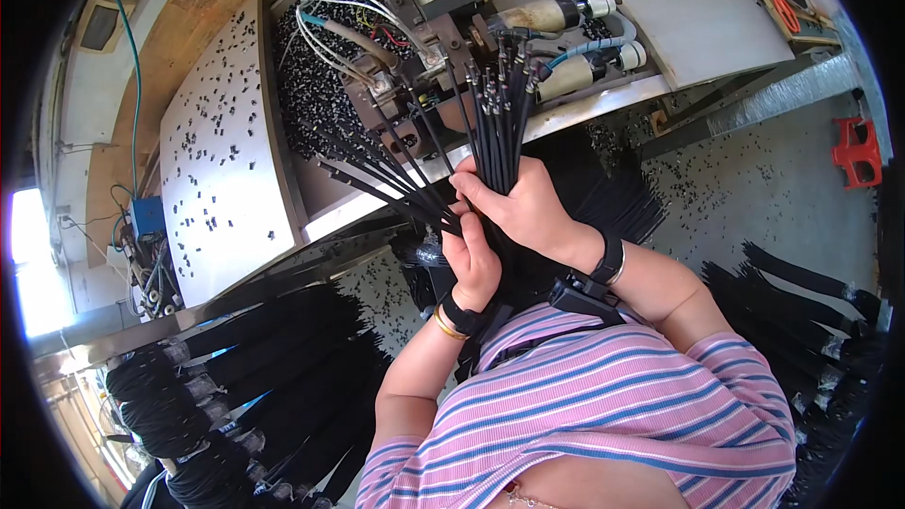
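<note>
Far left of the grip, tied bundles of black cable (pixel 236 386) lie stacked low beside the person, and above them a pale panel (pixel 222 160) speckled with small black bits slopes up and away.

The left hand (pixel 471 259) comes up from a bent elbow, forearm rising steeply, a black band and a gold bangle (pixel 449 325) at the wrist. Its fingers are closed round the lower part of a fan of thin black cables (pixel 490 132); several strands splay out to the left of the fist, toward the panel's edge.

The right hand (pixel 523 207) sits just above and partly over the left, touching it, wrist cocked, a black wristband (pixel 610 259) on it. It is clamped tight on the same cables, thumb pressing them. From this double grip the strands run straight up, tips reaching the machine head (pixel 452 38) with its white wires and grey cylinders.

Room is tight above, where the tips meet the machine. To the right of the grip lies a grey surface (pixel 773 188) scattered with black bits, with more black cable bundles (pixel 811 320) along its lower right side and a red block (pixel 856 151) at the far rim.
</note>
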